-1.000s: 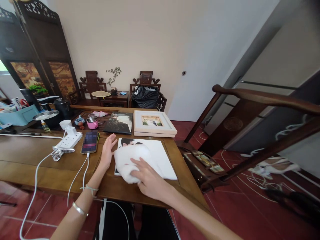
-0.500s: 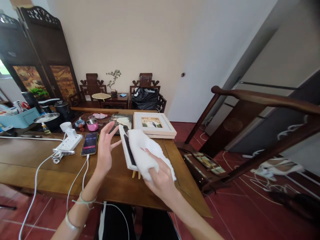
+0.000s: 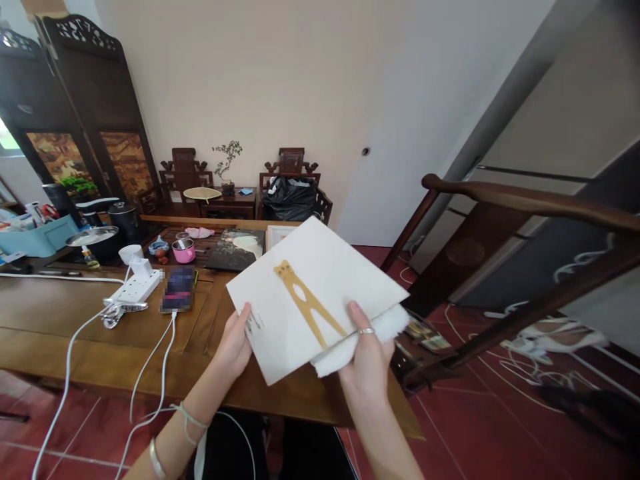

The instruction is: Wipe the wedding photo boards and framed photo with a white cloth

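A white picture frame [image 3: 270, 313] is held up over the front of the table, its back turned toward me. On that back is a gold, two-legged stand [image 3: 303, 297], and small dark print shows near the left corner. My left hand [image 3: 237, 341] grips the left edge, thumb on the back panel and fingers hidden beneath. At the lower right edge, my right hand [image 3: 367, 353] is closed on the frame, thumb on top. A fluffy white cloth [image 3: 333, 357] is pressed under the frame in that same hand. The frame's front is out of sight.
Behind the frame on the wooden table [image 3: 210, 373] lie a dark photo panel [image 3: 235, 248] and a partly covered framed picture [image 3: 280, 235]. To the left are a phone [image 3: 179, 290], a power strip [image 3: 143, 283] and a pink cup [image 3: 183, 251]. A wooden chair [image 3: 465, 247] stands right.
The frame has been turned from nearly edge-on to show its back. My left hand has gone from spread fingers beside it to gripping its edge. The cloth has moved to underneath.
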Demonstrator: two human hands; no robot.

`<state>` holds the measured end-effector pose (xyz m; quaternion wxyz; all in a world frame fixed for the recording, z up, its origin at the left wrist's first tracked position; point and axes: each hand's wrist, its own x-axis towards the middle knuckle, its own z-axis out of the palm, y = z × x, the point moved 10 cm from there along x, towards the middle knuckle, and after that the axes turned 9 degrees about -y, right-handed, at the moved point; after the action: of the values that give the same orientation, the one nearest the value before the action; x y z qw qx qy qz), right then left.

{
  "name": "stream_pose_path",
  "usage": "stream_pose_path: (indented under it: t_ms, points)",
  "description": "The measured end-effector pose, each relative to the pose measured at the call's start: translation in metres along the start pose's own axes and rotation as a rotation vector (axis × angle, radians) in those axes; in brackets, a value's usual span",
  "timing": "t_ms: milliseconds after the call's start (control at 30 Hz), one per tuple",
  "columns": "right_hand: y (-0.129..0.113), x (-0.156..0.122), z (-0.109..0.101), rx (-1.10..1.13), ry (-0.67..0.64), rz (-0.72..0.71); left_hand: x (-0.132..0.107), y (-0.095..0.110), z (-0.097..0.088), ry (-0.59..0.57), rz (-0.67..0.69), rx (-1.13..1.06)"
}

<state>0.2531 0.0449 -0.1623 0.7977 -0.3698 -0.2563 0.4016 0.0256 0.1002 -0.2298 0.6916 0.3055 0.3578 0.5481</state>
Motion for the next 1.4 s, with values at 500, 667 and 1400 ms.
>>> stream_pose_path:
  t_ms: [500, 667, 1400]
  points:
    - [-0.054, 0.024, -0.046, -1.245, -0.273, -0.777, 0.031, 0.014, -0.041, 0.085, -0.133, 0.251]
    - [-0.004, 0.002, 0.004, -1.461, -0.924, -0.878, 0.04, 0.01, -0.045, 0.106, -0.144, 0.345]
    - [0.056, -0.007, 0.016, -1.499, -1.155, -0.619, 0.037, 0.066, -0.008, 0.107, 0.397, 1.665]
